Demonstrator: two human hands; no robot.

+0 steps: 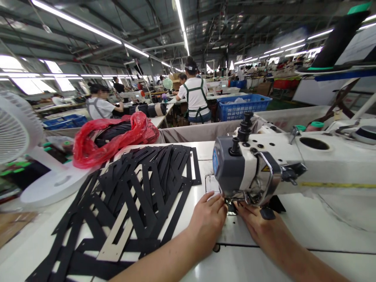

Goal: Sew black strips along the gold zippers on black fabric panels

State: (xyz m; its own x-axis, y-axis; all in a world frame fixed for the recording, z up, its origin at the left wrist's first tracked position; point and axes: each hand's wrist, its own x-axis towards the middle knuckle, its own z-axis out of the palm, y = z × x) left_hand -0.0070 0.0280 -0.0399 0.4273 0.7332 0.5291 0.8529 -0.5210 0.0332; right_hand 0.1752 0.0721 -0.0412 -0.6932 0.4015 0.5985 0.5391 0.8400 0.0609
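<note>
Left grip (pixel 209 219) near black strips (pixel 155 186), right grip (pixel 258 225) partly behind sewing machine (pixel 290 156)

Super long strip lights (pixel 76 21) are glowing way above the hands (pixel 210 221), hanging under a dark metal roof (pixel 141 23). Bright windows (pixel 9 62) are shining off to their left, and work tables (pixel 157 122) are stretching out ahead.

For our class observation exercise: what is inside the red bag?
Dark material shows in the opening of the red bag; anything deeper is covered and cannot be seen.
</note>
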